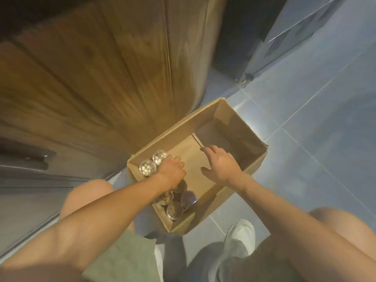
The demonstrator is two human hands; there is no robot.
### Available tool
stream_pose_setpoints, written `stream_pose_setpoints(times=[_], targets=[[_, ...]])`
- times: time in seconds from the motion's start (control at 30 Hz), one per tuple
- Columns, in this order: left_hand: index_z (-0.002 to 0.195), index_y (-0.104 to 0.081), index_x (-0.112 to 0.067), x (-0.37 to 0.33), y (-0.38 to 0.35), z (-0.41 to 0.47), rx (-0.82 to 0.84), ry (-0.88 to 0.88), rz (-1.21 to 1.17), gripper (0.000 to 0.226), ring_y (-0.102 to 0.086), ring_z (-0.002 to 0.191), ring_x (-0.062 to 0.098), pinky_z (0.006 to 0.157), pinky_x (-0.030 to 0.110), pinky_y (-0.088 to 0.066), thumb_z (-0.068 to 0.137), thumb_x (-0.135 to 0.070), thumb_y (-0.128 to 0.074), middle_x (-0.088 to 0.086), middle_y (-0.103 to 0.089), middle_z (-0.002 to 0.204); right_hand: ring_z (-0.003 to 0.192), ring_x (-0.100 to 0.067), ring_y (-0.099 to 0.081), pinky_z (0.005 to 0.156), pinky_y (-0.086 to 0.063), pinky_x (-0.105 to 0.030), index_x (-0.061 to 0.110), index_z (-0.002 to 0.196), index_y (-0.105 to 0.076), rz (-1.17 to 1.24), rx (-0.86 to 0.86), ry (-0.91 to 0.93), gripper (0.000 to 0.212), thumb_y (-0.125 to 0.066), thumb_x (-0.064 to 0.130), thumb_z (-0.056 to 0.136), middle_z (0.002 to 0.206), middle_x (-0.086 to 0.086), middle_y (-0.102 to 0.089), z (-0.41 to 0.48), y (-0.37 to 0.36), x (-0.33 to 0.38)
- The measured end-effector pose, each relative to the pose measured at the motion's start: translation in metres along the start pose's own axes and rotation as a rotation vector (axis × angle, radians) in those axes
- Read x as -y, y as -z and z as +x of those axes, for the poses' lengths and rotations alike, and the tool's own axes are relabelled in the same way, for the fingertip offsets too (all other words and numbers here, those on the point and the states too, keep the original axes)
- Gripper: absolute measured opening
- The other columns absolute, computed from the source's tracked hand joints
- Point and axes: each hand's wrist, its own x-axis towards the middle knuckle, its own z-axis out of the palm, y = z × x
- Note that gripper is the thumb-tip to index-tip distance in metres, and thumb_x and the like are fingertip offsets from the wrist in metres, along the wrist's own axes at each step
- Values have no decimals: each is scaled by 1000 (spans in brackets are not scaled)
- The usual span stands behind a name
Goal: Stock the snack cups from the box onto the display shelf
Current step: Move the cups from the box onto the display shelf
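Several snack cups (148,167) sit in the cardboard box (252,169) on the floor, so this looks like the picking-up step. The left hand (172,171) rests over the cups at the box's left wall, fingers curled; whether they clasp one I cannot tell. The right hand (220,164) hovers spread and empty. Next: lift a cup toward the shelf, which is out of sight.

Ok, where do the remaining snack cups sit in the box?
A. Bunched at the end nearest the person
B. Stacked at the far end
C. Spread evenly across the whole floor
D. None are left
A: the snack cups cluster at the near end of the box, by the left hand; the far end is bare.
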Motion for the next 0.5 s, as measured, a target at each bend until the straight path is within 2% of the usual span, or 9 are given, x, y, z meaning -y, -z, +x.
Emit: stream_pose_setpoints(times=[0.1, 0.17, 0.37, 0.5], targets=[[149, -50, -27, -2, -23, 17, 40, -46, 42, 59, -19, 154, 31, 119, 52, -23, 95, -46, -65, 3, -36, 161, 135, -32, -44, 106, -43, -47, 22, 153, -34, 12, 22, -53, 72, -61, 44, 90, 154, -7, -40, 9, -14, -3], [152, -45, -25, -2, -35, 23, 34, -77, 65, 67, -14, 157, 32, 123, 57, -15, 94, -51, -65, 5, -32, 164, 135, -32, -44, 107, -42, -47, 23, 153, -35, 34, 28, -90, 70, -60, 45, 91, 154, -6, -41, 13, -18, -2], [148, -47, -22, -7, -61, 35, 15, -93, 34, 64, -27, 152, 31, 122, 64, -6, 93, -48, -67, 6, -51, 150, 133, -31, -46, 108, -43, -48, 24, 153, -34, 20, 41, -139, 69, -59, 46, 92, 152, -5, -42, 14, -30, -2], [143, -52, -21, -8, -59, 40, 48, -114, 4, 64, -26, 154, 28, 122, 66, -1, 92, -58, -65, 2, -57, 146, 134, -31, -46, 109, -42, -50, 26, 153, -33, 24, 54, -182, 69, -59, 47, 93, 153, -4, -42, 15, -35, -2]])
